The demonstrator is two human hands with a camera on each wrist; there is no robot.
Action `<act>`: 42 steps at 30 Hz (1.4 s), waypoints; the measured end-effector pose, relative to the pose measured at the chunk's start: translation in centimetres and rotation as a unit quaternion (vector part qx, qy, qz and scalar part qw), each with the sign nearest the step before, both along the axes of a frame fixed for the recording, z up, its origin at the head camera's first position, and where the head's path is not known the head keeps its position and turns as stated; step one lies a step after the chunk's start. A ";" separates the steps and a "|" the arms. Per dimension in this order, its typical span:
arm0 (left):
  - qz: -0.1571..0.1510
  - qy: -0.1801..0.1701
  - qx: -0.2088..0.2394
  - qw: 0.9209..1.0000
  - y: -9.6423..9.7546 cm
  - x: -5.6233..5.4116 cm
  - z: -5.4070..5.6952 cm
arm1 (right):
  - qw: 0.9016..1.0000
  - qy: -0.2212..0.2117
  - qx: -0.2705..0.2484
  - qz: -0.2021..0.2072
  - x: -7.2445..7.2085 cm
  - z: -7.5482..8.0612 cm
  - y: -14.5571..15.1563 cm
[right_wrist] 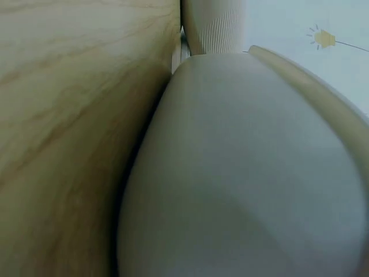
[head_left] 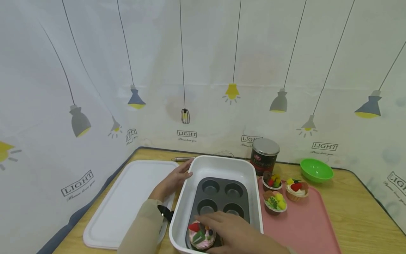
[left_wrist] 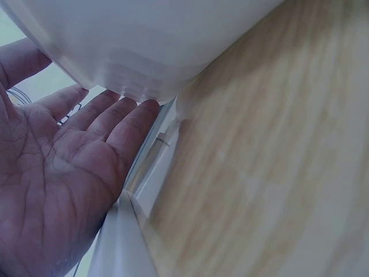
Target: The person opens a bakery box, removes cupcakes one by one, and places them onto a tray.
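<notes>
A white tub (head_left: 258, 197) holds a dark muffin tin (head_left: 220, 197) with several round cups. My left hand (head_left: 174, 178) holds the tub's far left rim, thumb over the edge. In the left wrist view, the fingers (left_wrist: 130, 124) touch the tub's outer wall (left_wrist: 150, 46). My right hand (head_left: 231, 229) pinches a cupcake (head_left: 201, 238) with pink cream and a strawberry piece at the tin's near left cup. Whether it sits fully in the cup is hidden. The right wrist view shows no hand, only a smooth pale wall (right_wrist: 230, 167) beside the wood.
On a pink tray (head_left: 295, 225) right of the tub stand three more cupcakes (head_left: 275, 203). Behind are an espresso tin (head_left: 264, 158) and a green bowl (head_left: 316, 170). A white tray (head_left: 127, 201) lies left, a whisk handle (head_left: 184, 159) behind the tub.
</notes>
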State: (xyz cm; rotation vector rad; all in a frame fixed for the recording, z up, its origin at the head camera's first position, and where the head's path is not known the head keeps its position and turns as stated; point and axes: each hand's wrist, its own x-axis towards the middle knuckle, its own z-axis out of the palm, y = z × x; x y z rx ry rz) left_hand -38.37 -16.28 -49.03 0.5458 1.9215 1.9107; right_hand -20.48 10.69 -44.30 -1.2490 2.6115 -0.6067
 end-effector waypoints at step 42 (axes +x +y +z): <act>0.006 -0.005 -0.009 1.000 0.1 -0.3 -0.3 | 0.996 0.072 -0.042 0.042 0.3 -0.7 0.4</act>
